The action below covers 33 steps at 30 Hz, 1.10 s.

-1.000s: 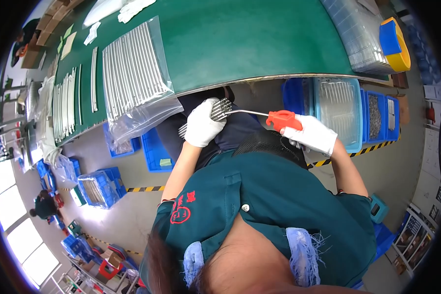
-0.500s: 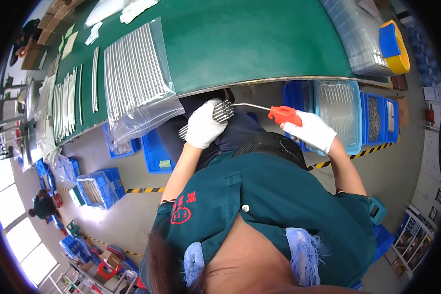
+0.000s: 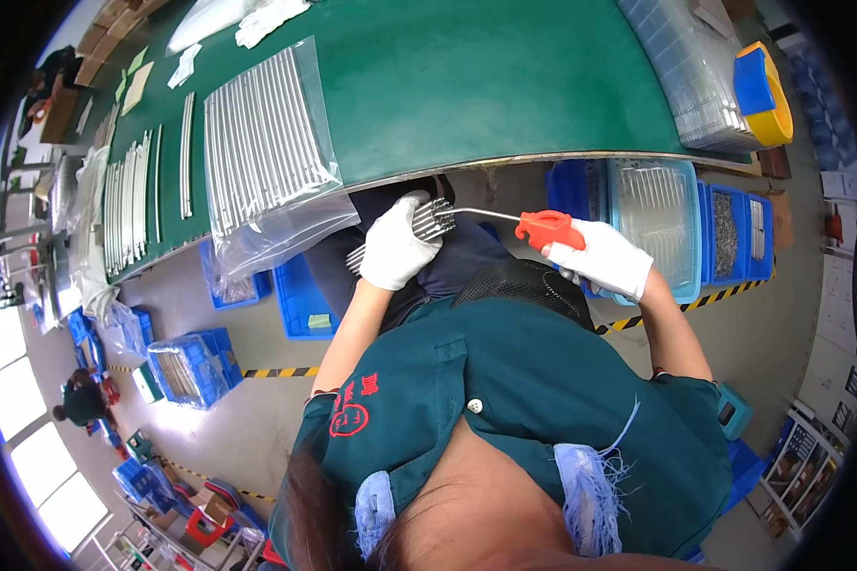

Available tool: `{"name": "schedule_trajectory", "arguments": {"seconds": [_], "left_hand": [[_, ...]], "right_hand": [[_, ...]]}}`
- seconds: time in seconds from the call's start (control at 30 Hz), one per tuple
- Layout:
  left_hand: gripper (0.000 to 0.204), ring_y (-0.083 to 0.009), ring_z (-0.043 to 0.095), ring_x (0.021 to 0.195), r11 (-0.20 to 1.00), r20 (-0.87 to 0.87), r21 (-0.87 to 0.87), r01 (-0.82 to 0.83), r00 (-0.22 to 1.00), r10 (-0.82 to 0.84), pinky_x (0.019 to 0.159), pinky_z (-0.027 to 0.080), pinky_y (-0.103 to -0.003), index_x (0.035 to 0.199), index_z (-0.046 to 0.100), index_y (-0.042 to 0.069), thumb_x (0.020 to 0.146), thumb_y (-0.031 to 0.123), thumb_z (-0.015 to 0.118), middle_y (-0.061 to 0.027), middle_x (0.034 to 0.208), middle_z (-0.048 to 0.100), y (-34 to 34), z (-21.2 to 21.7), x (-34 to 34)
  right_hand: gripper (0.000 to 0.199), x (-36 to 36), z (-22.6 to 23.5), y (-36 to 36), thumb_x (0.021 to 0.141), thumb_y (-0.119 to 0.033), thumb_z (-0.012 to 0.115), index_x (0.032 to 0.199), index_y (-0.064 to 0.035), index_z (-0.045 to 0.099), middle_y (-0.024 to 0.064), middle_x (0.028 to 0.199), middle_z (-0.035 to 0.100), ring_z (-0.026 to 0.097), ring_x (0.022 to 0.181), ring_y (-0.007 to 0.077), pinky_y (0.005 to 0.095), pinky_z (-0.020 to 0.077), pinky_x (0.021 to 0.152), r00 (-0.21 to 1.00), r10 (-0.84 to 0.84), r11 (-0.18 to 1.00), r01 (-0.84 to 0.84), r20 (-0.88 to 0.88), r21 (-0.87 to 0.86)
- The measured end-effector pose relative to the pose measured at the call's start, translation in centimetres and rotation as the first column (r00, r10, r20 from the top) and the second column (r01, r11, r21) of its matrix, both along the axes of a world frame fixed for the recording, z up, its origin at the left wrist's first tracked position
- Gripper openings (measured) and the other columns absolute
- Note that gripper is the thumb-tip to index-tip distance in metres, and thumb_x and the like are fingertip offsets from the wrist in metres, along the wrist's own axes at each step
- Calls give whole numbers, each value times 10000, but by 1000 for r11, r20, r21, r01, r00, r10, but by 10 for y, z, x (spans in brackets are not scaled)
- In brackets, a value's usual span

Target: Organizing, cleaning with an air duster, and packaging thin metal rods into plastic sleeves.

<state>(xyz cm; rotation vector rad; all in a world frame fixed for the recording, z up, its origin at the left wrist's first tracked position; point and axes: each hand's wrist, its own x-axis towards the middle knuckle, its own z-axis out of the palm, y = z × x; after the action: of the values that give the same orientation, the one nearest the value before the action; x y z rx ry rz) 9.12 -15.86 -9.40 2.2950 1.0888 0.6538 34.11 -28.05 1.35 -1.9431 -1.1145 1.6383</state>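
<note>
My left hand (image 3: 396, 246), in a white glove, is closed around a bundle of thin metal rods (image 3: 432, 220) held over my lap. Their ends stick out past the thumb side, and the other ends show below the wrist side. In my gloved right hand (image 3: 611, 260) is a red air blow gun (image 3: 548, 230) with a long bent metal nozzle. The nozzle's tip is at the rod ends, touching or very close; I cannot tell which. On the green table (image 3: 486, 86), a clear plastic bag (image 3: 269, 143) holds many rods side by side and hangs over the front edge.
More rods (image 3: 127, 205) lie at the table's left. Clear plastic trays (image 3: 695, 86) and a yellow-and-blue tape roll (image 3: 771, 95) sit at the right end. Blue bins (image 3: 728, 233) of parts stand below right, another blue bin (image 3: 305, 300) below left. A person (image 3: 84, 400) is far left.
My right hand and the blow gun have shifted slightly left, toward the rod ends. My left hand keeps its grip on the rods in nearly the same place.
</note>
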Motion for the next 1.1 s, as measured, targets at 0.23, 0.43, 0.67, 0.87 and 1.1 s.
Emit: {"name": "schedule_trajectory", "arguments": {"seconds": [0.23, 0.43, 0.67, 0.87, 1.1], "left_hand": [[379, -289, 653, 801, 1000, -21, -13, 0, 1000, 0, 712, 530, -359, 1039, 590, 78, 682, 134, 704, -116, 873, 658, 1, -2, 0], [347, -317, 641, 804, 981, -90, -183, 60, 993, -78, 714, 520, -394, 1008, 603, 78, 704, 217, 695, -132, 863, 652, 8, 7, -4], [286, -295, 612, 853, 928, -71, -310, 204, 969, -237, 740, 510, -380, 989, 626, 138, 708, 185, 640, -91, 930, 615, 19, 20, -9], [305, -303, 608, 848, 902, -116, -390, 187, 961, -250, 746, 506, -384, 1008, 628, 122, 711, 193, 637, -102, 922, 616, 21, 27, -8], [303, -299, 611, 879, 885, -45, -422, 198, 970, -239, 772, 507, -370, 999, 630, 106, 708, 192, 637, -103, 945, 622, 22, 28, -9]], "right_hand": [[467, -4, 8, 6, 850, -428, 628, 1133, -57, 615, 44, 773, 624, 569, 651, 130, 287, 472, 630, 1000, 3, 996, -3, 3, -84], [477, -1, -1, 7, 845, -443, 628, 1104, -43, 612, 93, 815, 633, 580, 718, 195, 307, 473, 710, 998, 16, 1000, -15, 64, -22], [453, -2, 6, 8, 827, -446, 647, 1084, -74, 618, 9, 673, 575, 508, 516, 81, 240, 418, 465, 1000, -20, 998, 20, 7, -59], [408, -3, 5, 6, 828, -420, 663, 1045, -77, 621, -24, 664, 561, 499, 521, 58, 217, 405, 460, 998, -37, 993, 31, -53, -110], [431, 1, 1, 10, 839, -437, 642, 1063, -70, 617, -3, 683, 580, 510, 530, 76, 234, 416, 464, 999, 15, 999, -13, 42, -51]]}}
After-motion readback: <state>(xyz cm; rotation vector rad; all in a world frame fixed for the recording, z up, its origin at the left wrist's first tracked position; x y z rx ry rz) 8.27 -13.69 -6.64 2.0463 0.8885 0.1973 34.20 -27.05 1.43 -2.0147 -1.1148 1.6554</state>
